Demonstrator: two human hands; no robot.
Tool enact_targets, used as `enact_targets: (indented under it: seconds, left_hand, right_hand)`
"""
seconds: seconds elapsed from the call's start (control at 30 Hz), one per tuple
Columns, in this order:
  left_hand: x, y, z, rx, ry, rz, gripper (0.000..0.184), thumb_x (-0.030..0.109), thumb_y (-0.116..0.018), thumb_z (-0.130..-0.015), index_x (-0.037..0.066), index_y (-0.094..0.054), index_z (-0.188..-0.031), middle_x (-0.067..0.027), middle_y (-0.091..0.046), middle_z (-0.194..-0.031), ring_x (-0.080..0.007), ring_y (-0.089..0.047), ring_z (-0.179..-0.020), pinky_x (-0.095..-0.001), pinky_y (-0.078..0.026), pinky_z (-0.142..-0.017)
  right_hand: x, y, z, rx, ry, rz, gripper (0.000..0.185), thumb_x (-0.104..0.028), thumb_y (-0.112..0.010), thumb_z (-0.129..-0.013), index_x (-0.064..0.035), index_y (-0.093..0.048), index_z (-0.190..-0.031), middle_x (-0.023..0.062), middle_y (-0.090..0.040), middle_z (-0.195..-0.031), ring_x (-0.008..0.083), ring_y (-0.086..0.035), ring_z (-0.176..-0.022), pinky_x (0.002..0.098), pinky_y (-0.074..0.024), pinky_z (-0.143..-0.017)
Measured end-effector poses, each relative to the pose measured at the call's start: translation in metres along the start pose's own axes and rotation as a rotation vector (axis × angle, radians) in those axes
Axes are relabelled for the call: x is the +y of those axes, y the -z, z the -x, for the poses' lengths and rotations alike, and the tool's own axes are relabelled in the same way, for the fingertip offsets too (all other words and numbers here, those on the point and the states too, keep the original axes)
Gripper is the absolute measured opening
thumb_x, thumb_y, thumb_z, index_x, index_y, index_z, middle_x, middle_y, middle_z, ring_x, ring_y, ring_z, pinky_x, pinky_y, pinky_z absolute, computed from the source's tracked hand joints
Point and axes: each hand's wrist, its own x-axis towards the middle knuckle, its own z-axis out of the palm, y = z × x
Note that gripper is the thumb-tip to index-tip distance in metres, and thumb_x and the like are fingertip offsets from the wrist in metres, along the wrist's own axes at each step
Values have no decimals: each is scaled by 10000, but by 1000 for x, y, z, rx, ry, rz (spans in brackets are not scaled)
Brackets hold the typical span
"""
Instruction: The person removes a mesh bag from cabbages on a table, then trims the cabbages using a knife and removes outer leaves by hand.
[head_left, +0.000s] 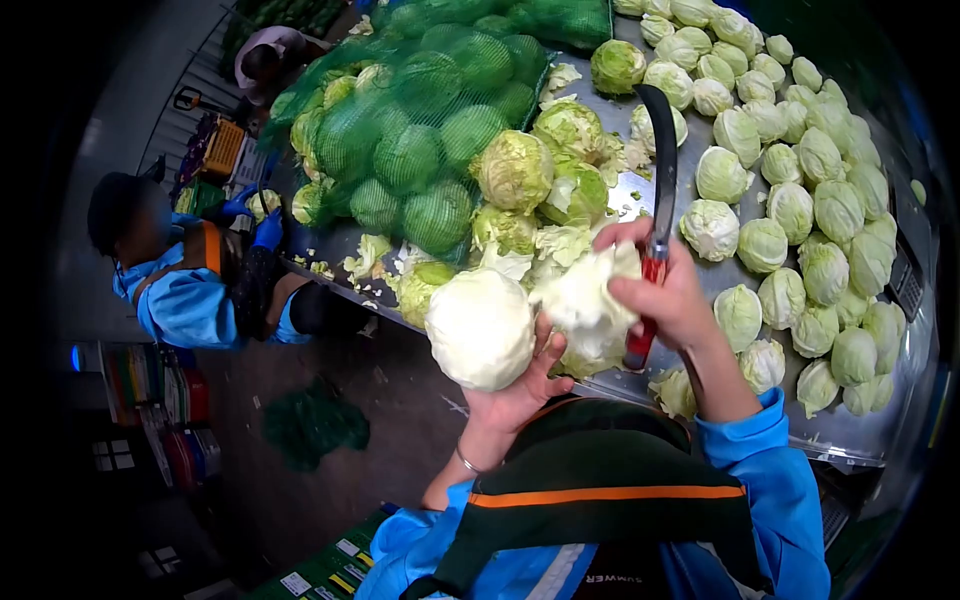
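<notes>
A pale, peeled cabbage (pixel 480 329) rests in my left hand (pixel 512 392), whose fingers curl round its right side and underside. My right hand (pixel 668 292) is closed on the red handle of a curved knife (pixel 664 165), its dark blade pointing up and away from me. Between thumb and fingers the same hand also pinches some loose whitish leaves (pixel 590 300), slightly blurred, just right of the cabbage. Untrimmed cabbages (pixel 515 171) and torn leaves lie on the metal table right behind my hands.
Many trimmed cabbages (pixel 763 245) cover the right of the metal table (pixel 700 170). A green net (pixel 408 158) of cabbages lies at the back left. A co-worker in blue gloves (pixel 190 290) stands at the left, another person (pixel 270 62) farther back. Green netting (pixel 316 425) is on the floor.
</notes>
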Motion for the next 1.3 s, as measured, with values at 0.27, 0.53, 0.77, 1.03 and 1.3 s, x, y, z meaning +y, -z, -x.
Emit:
enact_targets:
  seconds: [0.27,0.53,0.77,1.03,1.3]
  left_hand:
    - [4,-2,-7,-21,-9,-14,740,608,-455,-836,122,-343,-1382,-152,-447,-1344,-323,-424,-1198,-578,-378,-930]
    - [-33,-26,-26,248,-129,-233,734,682,-451,-806,203,-408,-1361,-85,-441,-1352,-266,-387,-1242,-475,-311,-1009]
    - [-93,-43,-47,508,-157,-487,732,714,-461,-774,229,-440,-1321,-70,-469,-1288,-248,-428,-1110,-471,-312,-967]
    - [-132,-3,-54,485,-23,-719,704,641,-431,-859,151,-371,-1361,-92,-454,-1320,-263,-429,-1190,-438,-368,-950]
    - [-157,86,-73,85,319,-2420,733,296,-731,-760,29,-376,-1343,-214,-461,-1250,-318,-459,-1158,-389,-381,-967]
  right_hand:
    - [13,-26,10,-127,207,356,534,-218,-789,-702,-70,-602,-1180,141,-481,-1329,246,-477,-1214,314,-421,-951]
    - [13,-15,64,8,262,192,338,-61,-741,-728,-27,-604,-1036,102,-545,-1126,173,-557,-999,297,-462,-826]
    - [-12,17,66,45,-26,63,276,-75,-738,-755,-23,-591,-982,22,-555,-960,66,-516,-707,198,-436,-635]
    - [24,91,152,247,-128,-344,521,-108,-696,-792,-107,-452,-1253,34,-604,-947,50,-517,-562,192,-414,-480]
    - [42,201,295,714,132,-687,573,-280,-613,-868,-91,-356,-1345,120,-555,-1185,180,-616,-881,216,-475,-429]
